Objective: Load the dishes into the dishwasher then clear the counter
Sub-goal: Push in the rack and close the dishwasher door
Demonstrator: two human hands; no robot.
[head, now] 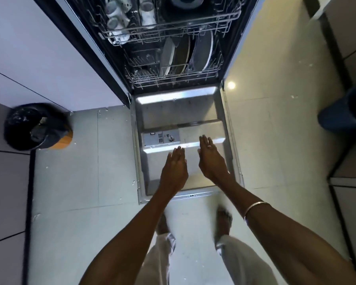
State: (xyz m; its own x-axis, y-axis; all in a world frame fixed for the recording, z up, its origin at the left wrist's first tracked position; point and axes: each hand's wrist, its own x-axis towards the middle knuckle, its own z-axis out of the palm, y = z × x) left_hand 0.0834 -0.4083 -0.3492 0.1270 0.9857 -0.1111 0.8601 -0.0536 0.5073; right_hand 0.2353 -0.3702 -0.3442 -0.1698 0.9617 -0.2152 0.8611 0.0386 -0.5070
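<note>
The dishwasher stands open, its steel door (195, 108) folded down flat over the floor. Several plates (185, 53) stand on edge in the lower rack (144, 79). White cups (116, 15) and a dark bowl (186, 1) sit in the upper rack (228, 19). My left hand (174, 169) and my right hand (211, 159) hover side by side above the near half of the door, fingers stretched out and pointing at the racks, holding nothing. A ring is on my right hand and a bangle on that wrist.
A black bin (32, 126) with a wooden base stands on the floor to the left, against pale cabinet fronts (39, 58). A blue round container (347, 112) sits at the right edge beside more cabinets. My feet are on the tiled floor just short of the door's edge.
</note>
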